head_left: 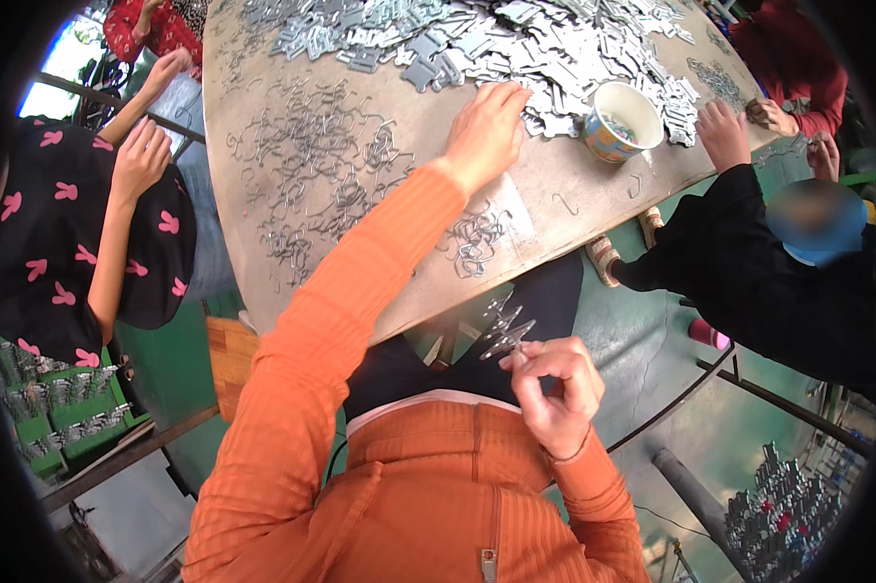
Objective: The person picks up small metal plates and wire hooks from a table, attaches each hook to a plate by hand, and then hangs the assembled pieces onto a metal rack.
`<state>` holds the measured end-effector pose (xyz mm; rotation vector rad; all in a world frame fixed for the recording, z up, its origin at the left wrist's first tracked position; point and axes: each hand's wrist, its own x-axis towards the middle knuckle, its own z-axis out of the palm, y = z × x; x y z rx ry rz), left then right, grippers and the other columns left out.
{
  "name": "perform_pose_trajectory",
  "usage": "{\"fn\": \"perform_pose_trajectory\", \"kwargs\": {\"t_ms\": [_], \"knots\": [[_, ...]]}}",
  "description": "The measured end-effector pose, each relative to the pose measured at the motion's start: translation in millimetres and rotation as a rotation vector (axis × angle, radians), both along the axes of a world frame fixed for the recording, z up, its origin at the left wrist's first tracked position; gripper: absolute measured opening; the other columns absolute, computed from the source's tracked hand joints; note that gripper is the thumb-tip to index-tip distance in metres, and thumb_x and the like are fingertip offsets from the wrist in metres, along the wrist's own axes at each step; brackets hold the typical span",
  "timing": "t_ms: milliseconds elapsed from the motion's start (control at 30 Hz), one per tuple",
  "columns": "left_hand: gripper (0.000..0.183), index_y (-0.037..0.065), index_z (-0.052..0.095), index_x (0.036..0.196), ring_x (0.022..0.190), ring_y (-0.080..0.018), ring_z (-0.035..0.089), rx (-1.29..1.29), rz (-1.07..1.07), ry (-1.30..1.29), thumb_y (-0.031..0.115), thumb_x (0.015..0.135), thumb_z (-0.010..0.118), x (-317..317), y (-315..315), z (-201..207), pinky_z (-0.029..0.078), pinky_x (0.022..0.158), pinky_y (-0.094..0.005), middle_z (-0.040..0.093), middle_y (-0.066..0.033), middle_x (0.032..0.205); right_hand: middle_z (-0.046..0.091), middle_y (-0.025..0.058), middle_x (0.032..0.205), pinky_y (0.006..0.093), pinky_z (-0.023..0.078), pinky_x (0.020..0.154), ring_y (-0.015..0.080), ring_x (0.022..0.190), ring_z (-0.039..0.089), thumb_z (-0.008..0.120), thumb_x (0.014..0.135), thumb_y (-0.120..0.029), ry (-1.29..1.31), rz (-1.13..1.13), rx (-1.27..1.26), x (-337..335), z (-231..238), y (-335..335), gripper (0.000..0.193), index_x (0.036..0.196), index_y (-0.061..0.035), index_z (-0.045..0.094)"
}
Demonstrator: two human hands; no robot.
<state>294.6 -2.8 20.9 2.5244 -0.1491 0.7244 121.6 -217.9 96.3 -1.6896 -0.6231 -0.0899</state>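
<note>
My left hand (487,136) reaches across the table to the near edge of a heap of flat silver metal plates (545,58). Its fingers are bent down and closed at the plates, and what they hold is hidden beneath them. Just off the table's front edge, my right hand (559,389) pinches a small bundle of shiny metal pieces (506,332) between thumb and fingers. Bent wire hooks (312,146) lie scattered to the left of my left arm. A smaller cluster of wire hooks (477,238) sits near the front edge, with two single hooks to its right.
A patterned paper cup (618,124) with small bits inside stands right of my left hand on the table (574,175). Other people's hands (724,131) are at the right edge and at the left (142,155). Metal parts hang in bunches (783,510) at lower right.
</note>
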Motion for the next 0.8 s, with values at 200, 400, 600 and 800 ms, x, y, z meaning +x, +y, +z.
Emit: {"fn": "perform_pose_trajectory", "kwargs": {"t_ms": [200, 400, 600, 800], "knots": [[0.049, 0.008, 0.050, 0.128, 0.104, -0.0317, 0.059, 0.241, -0.040, 0.174, 0.003, 0.079, 0.055, 44.6, 13.0, -1.3, 0.050, 0.089, -0.0400, 0.061, -0.0143, 0.114, 0.061, 0.0119, 0.077, 0.0273, 0.055, 0.060, 0.0188, 0.066, 0.066, 0.066, 0.073, 0.015, -0.039, 0.061, -0.015, -0.1, -7.7, 1.1, 0.021, 0.078, -0.0014, 0.054], [0.018, 0.003, 0.066, 0.101, 0.082, -0.0140, 0.065, -0.443, 0.016, 0.230, 0.013, 0.087, 0.064, -21.1, 47.3, 9.0, 0.050, 0.072, -0.0278, 0.070, -0.0080, 0.094, 0.062, 0.0099, 0.072, 0.0281, 0.054, 0.062, 0.0187, 0.066, 0.065, 0.065, 0.073, 0.015, -0.016, 0.086, -0.018, 0.2, -15.4, 7.6, 0.021, 0.077, -0.0021, 0.054], [0.025, 0.003, 0.060, 0.110, 0.084, -0.0109, 0.062, -0.992, 0.130, 0.344, 0.007, 0.085, 0.067, -151.4, 33.4, 41.4, 0.048, 0.072, -0.0236, 0.065, -0.0032, 0.095, 0.063, 0.0101, 0.074, 0.0276, 0.053, 0.060, 0.0192, 0.065, 0.064, 0.066, 0.071, 0.014, -0.051, 0.141, 0.013, -2.6, -22.9, 18.3, 0.020, 0.077, -0.0015, 0.054], [0.030, 0.001, 0.054, 0.115, 0.087, -0.0106, 0.061, -1.528, 0.051, 0.420, 0.000, 0.086, 0.063, -221.4, -7.3, 69.9, 0.053, 0.068, -0.0254, 0.062, -0.0065, 0.104, 0.063, 0.0111, 0.075, 0.0278, 0.053, 0.058, 0.0207, 0.066, 0.065, 0.068, 0.068, 0.014, -0.091, 0.157, 0.023, -8.9, -22.8, 31.3, 0.023, 0.077, -0.0018, 0.055]]}}
